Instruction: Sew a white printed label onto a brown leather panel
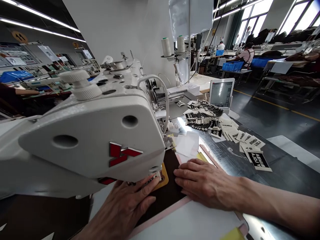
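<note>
Under the head of a white sewing machine (90, 116), my left hand (125, 203) reaches in with fingers stretched out. Its fingertips press beside a small printed label (152, 178), which shows inside a yellow frame (164, 176). Part of this hand is hidden by the machine head. Dark brown material (170, 163) lies beneath the frame. My right hand (202, 180) rests flat, palm down, fingers stretched, on the right edge of the brown material and the pink-edged white template sheet (197, 216). The needle area is hidden.
Right of the machine, many black and white woven labels (205, 115) lie piled and fanned on the metal table (282, 160). A small control screen (221, 93) stands behind them. Thread cones (166, 46) sit on a stand. A co-worker (247, 55) sits farther back.
</note>
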A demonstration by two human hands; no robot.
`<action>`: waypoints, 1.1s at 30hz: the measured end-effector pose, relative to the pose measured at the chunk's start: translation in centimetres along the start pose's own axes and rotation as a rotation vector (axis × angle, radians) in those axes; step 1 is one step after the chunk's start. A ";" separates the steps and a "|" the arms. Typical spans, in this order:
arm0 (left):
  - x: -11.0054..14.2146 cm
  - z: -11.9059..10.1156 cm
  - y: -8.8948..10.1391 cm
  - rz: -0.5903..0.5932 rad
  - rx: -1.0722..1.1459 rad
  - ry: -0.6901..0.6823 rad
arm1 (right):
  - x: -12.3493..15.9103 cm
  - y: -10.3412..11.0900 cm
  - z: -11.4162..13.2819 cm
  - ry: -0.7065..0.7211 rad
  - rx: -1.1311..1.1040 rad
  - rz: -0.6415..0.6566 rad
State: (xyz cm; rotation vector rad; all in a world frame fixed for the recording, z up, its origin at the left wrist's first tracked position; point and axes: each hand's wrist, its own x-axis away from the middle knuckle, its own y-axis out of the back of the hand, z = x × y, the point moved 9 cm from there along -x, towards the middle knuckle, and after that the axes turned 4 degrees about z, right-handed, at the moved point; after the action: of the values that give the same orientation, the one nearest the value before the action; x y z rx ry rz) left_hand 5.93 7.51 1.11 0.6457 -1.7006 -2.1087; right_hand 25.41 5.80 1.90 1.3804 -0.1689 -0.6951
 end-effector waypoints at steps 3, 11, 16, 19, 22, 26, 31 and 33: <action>0.0 1.0 -0.5 -0.014 0.074 0.084 | -0.1 -0.2 -0.3 0.000 0.005 -0.004; -0.1 2.5 -1.7 0.096 0.244 0.188 | -0.3 0.2 -1.3 -0.047 -0.014 -0.016; 0.1 2.5 -1.3 0.063 0.264 0.170 | -0.2 0.4 -1.2 -0.060 -0.024 -0.017; 0.3 2.5 -1.3 0.034 0.211 0.156 | -0.2 0.3 -1.1 -0.083 -0.020 -0.010; 0.2 2.3 -1.4 0.020 0.151 0.123 | -0.2 0.4 -0.9 -0.096 -0.016 0.004; 0.0 1.8 -0.1 -0.049 0.111 0.093 | -0.3 0.7 -0.7 -0.090 -0.009 0.024; 1.0 2.1 1.1 -0.024 0.092 0.163 | 0.0 0.7 -0.8 -0.085 -0.021 0.030; 2.2 2.7 1.3 -0.042 0.066 0.182 | 0.0 0.8 -0.8 -0.085 -0.023 0.030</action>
State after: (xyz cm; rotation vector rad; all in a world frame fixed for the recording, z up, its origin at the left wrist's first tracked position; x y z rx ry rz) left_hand 2.55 8.27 2.55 0.8721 -1.6739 -1.9617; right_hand 26.10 6.47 2.44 1.3246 -0.2479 -0.7288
